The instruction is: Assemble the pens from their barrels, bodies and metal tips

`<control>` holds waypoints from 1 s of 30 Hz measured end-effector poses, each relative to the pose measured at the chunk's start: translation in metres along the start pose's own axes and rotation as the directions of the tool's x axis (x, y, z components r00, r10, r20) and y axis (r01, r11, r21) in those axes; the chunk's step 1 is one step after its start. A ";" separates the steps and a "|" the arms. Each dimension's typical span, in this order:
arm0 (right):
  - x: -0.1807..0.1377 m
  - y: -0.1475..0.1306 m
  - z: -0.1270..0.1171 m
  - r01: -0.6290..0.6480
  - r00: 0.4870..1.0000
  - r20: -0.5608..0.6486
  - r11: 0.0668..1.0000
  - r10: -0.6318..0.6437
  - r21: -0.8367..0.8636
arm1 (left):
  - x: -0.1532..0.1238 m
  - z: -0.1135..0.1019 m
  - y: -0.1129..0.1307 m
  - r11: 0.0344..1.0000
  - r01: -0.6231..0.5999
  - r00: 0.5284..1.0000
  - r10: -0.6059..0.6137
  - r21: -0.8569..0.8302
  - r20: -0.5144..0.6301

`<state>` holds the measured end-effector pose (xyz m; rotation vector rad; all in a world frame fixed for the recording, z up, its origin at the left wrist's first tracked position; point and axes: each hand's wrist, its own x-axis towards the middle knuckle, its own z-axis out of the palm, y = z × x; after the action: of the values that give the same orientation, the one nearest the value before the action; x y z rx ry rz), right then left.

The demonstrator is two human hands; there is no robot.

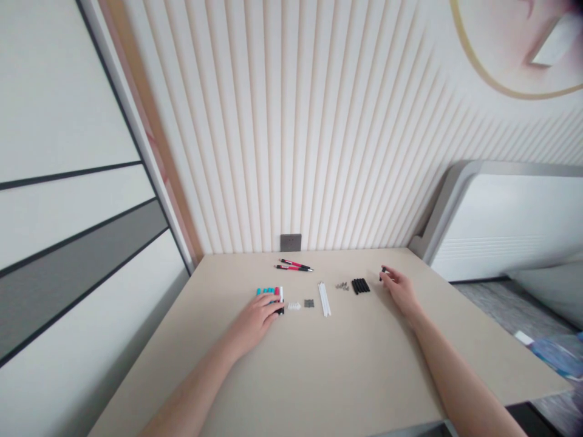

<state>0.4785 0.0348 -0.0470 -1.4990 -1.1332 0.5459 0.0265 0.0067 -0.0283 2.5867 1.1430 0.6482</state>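
Observation:
My left hand [255, 318] lies with fingers outstretched over a row of pen barrels, teal [265, 291], red [277, 291] and white [281, 295], with black lower ends, partly hidden beneath it. On the right, my right hand [399, 289] pinches a small black pen part [383, 273] just above the table. Left of it lie several black tubes [361, 286] side by side, then small metal pieces [342, 286]. White refill-like sticks [324, 299], little dark springs [309, 303] and small clear parts [294, 306] lie between the hands.
Two red-and-black pens [294, 267] lie at the back of the beige table [314, 364]. Behind are a ribbed wall and a dark socket [290, 243]. A white cabinet [82, 243] borders the left; a bed headboard [501, 218] stands right. A grey box edge [414, 430] shows at the front.

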 end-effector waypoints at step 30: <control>-0.004 0.025 0.009 0.238 0.962 0.259 0.732 -0.088 -0.639 | 0.001 -0.001 0.003 1.000 0.015 1.000 -0.015 0.009 0.015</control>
<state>0.4778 0.0376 -0.0739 -1.9483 -1.7382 0.1656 0.0284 0.0049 -0.0257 2.5836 1.1623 0.6208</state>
